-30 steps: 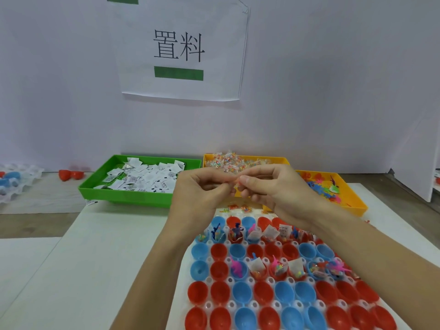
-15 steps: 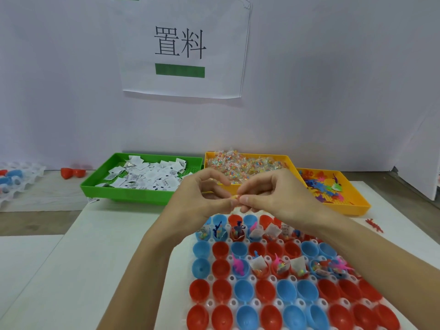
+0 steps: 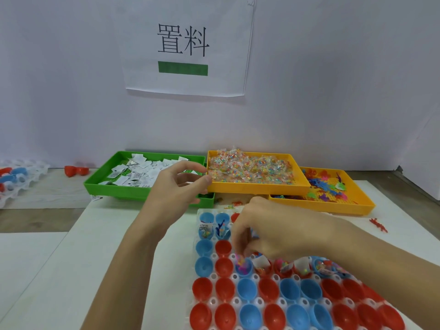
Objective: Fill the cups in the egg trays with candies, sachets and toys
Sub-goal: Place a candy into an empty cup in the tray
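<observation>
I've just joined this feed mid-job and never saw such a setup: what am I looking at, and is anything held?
No machine here: a person's two bare hands, filmed by one camera on their head looking forward and down. On the table lies an egg tray of red and blue cups, some already filled. Behind stand a green tray of white sachets, a yellow tray of candies and another of toys. The right hand reaches down over the cups; whether it holds anything is hidden. The left hand hovers empty, fingers relaxed.

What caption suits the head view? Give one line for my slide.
Right hand lowers over the egg tray cups while left hand hovers by the green tray.
</observation>
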